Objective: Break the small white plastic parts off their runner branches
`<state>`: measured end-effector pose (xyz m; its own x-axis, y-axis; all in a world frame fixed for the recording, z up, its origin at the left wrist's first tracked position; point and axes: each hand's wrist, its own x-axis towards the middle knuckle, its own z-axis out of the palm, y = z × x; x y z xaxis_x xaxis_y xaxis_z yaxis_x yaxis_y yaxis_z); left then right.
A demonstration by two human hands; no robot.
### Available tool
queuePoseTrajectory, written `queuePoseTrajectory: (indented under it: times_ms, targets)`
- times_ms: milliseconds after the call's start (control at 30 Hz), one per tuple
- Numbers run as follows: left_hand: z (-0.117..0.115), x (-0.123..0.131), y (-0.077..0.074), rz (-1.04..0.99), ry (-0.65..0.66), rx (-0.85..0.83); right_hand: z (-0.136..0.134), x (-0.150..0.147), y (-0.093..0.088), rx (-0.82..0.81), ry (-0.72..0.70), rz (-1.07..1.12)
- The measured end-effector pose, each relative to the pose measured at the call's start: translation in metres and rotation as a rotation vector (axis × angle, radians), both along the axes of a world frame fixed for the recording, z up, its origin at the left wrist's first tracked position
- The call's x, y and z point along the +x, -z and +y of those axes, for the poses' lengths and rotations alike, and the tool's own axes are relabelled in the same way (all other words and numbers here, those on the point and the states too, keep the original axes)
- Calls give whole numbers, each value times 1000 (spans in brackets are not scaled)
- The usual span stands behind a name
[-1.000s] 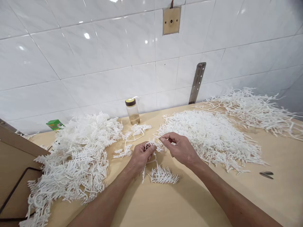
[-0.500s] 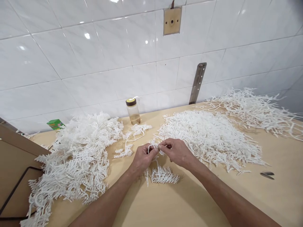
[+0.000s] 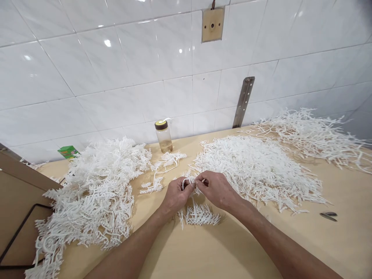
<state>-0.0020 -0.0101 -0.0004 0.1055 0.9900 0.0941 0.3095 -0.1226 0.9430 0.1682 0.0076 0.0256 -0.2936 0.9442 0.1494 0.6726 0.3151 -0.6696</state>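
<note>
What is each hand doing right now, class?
Left hand: closed, pinching a white plastic strip.
Right hand: closed, pinching the same strip.

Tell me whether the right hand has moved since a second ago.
Yes. The right hand has closed in leftward toward the left hand, judged against the bottle standing fixed behind.

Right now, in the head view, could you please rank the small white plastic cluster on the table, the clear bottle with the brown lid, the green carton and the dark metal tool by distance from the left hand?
1. Small white plastic cluster: just below the left hand.
2. Clear bottle with the brown lid: behind it, by the wall.
3. Green carton: far left, by the wall.
4. Dark metal tool: far right.
</note>
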Motion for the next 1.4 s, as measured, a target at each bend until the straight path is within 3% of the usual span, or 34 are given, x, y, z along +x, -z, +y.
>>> queuePoseTrajectory:
  times_ms: [133,333,500,700,833,900,1033,1200,1300,1400]
  targets:
    - [0,0,-1,-12,16,-3,0,-1,-1,-12,21,-35]
    - [7,-2,4,-109,39,-74,-1,-17,6,218,88,-178]
    - [6,-3,0,-151,27,-88,-2,-23,8,284,111,-223]
    - [5,-4,0,-49,-15,34,3,-19,12,116,142,-16]
    - [7,-6,2,-57,-30,23,4,-20,16,346,28,-25]
    - [7,-7,0,-108,-12,-13,4,-22,15,287,60,29]
    - [2,-7,-6,-227,59,-54,5,-23,13,-37,144,166]
    - [-4,-4,-9,-227,120,-38,21,-7,21,325,101,42]
    - [-5,1,-6,-245,90,-75,30,7,24,311,241,69]
    - [-3,4,-4,-322,11,-111,28,13,18,271,239,117]
